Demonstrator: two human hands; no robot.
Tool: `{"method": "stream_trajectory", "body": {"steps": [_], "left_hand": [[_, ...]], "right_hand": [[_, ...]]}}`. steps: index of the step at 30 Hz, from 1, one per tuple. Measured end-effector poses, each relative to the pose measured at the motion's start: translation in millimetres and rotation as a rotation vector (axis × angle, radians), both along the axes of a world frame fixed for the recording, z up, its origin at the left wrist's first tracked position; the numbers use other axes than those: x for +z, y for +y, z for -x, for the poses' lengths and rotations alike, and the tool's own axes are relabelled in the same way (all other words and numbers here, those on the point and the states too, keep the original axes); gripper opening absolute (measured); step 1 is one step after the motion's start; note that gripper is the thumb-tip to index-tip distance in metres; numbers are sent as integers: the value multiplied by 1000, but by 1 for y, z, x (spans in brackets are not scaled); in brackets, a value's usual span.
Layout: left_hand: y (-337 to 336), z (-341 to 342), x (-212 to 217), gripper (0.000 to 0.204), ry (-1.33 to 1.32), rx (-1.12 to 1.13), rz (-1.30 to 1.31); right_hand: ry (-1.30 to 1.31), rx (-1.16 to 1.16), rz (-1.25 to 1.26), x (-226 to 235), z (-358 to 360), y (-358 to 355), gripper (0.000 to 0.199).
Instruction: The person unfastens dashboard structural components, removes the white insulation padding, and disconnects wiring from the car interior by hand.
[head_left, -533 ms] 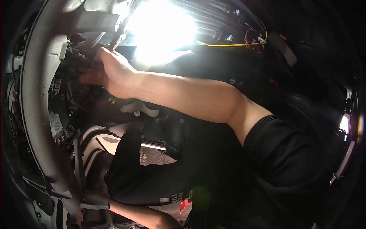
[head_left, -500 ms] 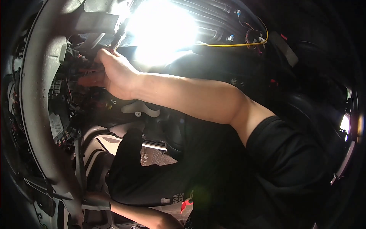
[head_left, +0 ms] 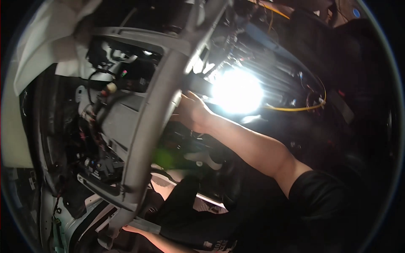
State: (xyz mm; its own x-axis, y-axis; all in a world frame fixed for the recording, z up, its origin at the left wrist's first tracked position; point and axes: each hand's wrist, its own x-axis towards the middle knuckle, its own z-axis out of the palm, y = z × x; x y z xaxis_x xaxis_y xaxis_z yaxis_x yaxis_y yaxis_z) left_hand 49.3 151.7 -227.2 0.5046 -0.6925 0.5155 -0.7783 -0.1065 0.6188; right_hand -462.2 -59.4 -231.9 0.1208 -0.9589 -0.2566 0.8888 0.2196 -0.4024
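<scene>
At frame centre, right hand (head_left: 192,113) reaches behind the grey frame (head_left: 147,126), beside the work light (head_left: 237,90).
Fingers are hidden, grip unclear; left hand (head_left: 137,230) steadies the frame's lower end. Work by feel, slowly, wary of the wiring (head_left: 95,126).

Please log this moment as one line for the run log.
right hand: reaching behind grey plastic dashboard frame | left hand: low by frame's bottom end, grip unclear | bright work light: on | yellow cable: beside light
</scene>
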Motion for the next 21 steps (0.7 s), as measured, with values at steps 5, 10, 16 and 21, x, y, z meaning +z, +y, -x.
{"method": "stream_trajectory", "body": {"steps": [5, 10, 16, 21], "left_hand": [[-2, 15, 8, 26, 161, 175, 51], [0, 26, 9, 27, 265, 134, 68], [-3, 35, 20, 28, 283, 147, 94], [-6, 52, 27, 29, 308, 152, 84]], "right_hand": [[-11, 57, -79, -15, -10, -1, 31], [-79, 49, 62, 2, -8, 0, 34], [27, -123, -140, 11, -11, 2, 27], [45, -75, 5, 15, -8, 7, 27]]}}
